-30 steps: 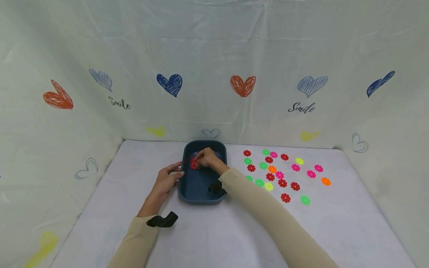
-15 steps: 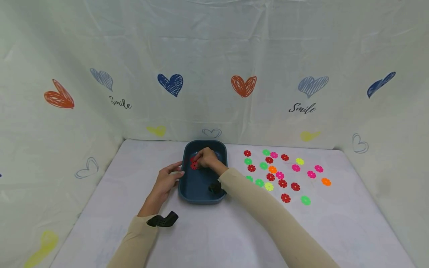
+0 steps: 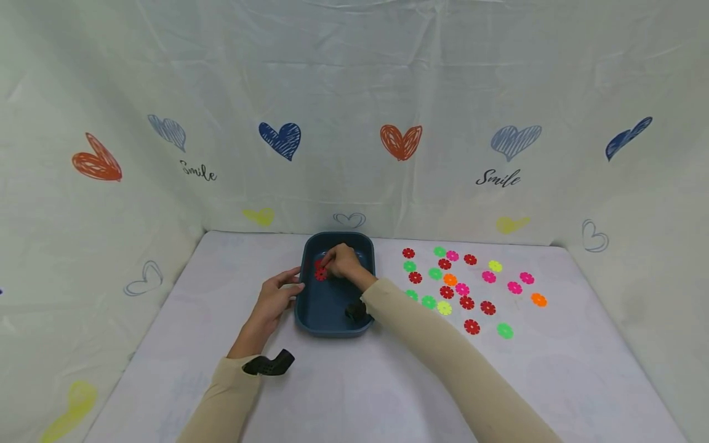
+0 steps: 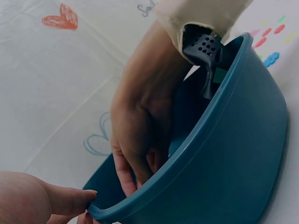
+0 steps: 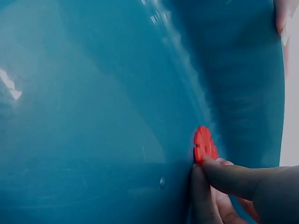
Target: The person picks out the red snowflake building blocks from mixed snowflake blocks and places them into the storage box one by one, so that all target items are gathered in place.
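Observation:
A deep blue plastic basin (image 3: 327,314) stands on the white table. My left hand (image 3: 274,298) is at its left side, and in the left wrist view the thumb (image 4: 74,200) and fingers pinch the basin's rim. Inside the basin, my right hand (image 3: 344,261) reaches down near the far left. Its thumb and fingers pinch a red flower-shaped plastic disc (image 5: 204,145), held on edge close to the basin's wall. Red also shows at the fingertips in the head view, on the disc (image 3: 320,274). The basin's wall hides the right fingertips in the left wrist view.
Right of the basin, several flower-shaped discs lie scattered flat, among them a red disc (image 3: 472,327), a green disc (image 3: 504,331), a yellow disc (image 3: 444,308), an orange disc (image 3: 539,299) and a pink disc (image 3: 514,287). A white curtain (image 3: 343,92) with printed hearts rises behind the table.

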`<state>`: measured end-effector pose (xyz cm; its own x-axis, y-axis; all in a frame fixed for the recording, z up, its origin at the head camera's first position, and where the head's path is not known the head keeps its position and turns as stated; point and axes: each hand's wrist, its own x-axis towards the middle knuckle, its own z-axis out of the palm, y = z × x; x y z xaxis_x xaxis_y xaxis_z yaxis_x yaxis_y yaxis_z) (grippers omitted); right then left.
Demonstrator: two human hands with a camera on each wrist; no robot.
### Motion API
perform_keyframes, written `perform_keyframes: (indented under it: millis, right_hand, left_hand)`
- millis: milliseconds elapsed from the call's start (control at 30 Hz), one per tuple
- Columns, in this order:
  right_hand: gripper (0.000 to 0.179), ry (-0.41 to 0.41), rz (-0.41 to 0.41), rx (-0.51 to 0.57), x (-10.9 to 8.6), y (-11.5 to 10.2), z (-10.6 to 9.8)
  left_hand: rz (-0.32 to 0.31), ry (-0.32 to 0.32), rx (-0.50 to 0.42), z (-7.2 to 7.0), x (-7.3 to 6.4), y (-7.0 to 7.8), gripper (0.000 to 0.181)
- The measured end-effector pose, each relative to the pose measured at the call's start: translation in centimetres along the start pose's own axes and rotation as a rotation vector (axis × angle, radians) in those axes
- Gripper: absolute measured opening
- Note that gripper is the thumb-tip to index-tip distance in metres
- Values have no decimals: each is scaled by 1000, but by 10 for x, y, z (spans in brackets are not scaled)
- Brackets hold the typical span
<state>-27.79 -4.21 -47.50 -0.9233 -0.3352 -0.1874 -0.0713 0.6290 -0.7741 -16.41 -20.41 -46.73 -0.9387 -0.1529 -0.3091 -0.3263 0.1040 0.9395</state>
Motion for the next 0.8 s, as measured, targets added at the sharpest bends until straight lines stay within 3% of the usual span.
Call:
perform_keyframes:
  millis: [800]
  right_hand:
    - [19,-68,-69,58,-10,3,-19]
  left_hand:
    - [-5,2,-4,0,1,-1,49]
